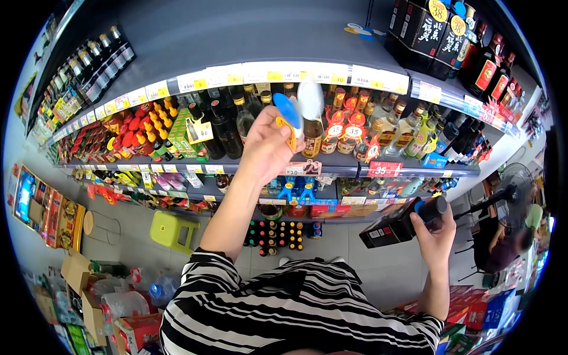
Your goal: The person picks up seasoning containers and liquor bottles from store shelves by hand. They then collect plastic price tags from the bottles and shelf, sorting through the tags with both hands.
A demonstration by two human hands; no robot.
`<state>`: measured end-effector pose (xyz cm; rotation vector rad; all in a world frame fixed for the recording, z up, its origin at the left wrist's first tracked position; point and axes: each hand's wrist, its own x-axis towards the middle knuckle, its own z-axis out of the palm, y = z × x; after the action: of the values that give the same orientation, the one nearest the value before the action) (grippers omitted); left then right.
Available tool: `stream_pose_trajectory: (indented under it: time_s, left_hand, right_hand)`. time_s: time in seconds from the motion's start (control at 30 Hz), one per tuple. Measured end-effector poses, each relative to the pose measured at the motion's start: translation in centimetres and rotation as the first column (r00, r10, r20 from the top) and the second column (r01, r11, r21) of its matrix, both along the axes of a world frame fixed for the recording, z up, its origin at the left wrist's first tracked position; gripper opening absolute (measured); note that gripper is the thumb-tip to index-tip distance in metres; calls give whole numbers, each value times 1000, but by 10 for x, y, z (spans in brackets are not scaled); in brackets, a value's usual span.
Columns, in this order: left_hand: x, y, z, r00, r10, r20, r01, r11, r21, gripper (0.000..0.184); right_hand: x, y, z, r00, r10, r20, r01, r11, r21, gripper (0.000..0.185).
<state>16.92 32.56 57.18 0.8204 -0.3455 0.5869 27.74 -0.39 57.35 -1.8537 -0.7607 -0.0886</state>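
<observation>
My left hand [267, 145] is raised in front of the shelf of bottles, its fingers closed on small hanging tags. A blue oval tag [288, 110], a white oval tag [310, 99] and a yellow tag [285, 125] show at its fingertips; the white one is blurred. Behind them stands a brown-labelled bottle [312, 142]. Out to the right, my right hand [435, 234] grips a black box-shaped liquor package [387, 228] near its round dark cap [435, 207]. The package is tilted, its base toward the lower left. A bit of blue shows beside the cap.
Black liquor boxes [417, 32] with round price tags stand on the upper shelf [236, 41], near loose tags [362, 29]. A green stool [171, 231], small bottles [273, 236] and cartons [83, 290] are on the floor. At right are a fan [515, 189] and a seated person [506, 254].
</observation>
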Motion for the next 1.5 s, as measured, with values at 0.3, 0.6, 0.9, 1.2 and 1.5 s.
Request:
stream_pose_trajectory:
  time_s: [0.3, 0.6, 0.9, 1.2, 1.5]
  left_hand:
    - [-12, -18, -21, 830, 491, -264, -425, 864, 270, 20]
    - [8, -71, -30, 829, 430, -357, -441, 896, 53, 19]
    - [32, -123, -47, 790, 402, -464, -463, 886, -20, 14]
    - [41, -176, -76, 663, 547, -511, -605, 794, 64, 25]
    - [37, -226, -103, 582, 602, -547, -701, 712, 37, 25]
  right_hand:
    - [17, 10, -33, 998, -35, 58, 35, 999, -2, 30]
    - [59, -7, -66, 997, 20, 69, -16, 999, -51, 33]
    - [104, -25, -123, 994, 80, 81, -70, 990, -125, 38]
    - [142, -38, -203, 963, 222, 155, -183, 955, -233, 42]
    - [159, -45, -236, 931, 343, 122, -299, 911, -283, 40]
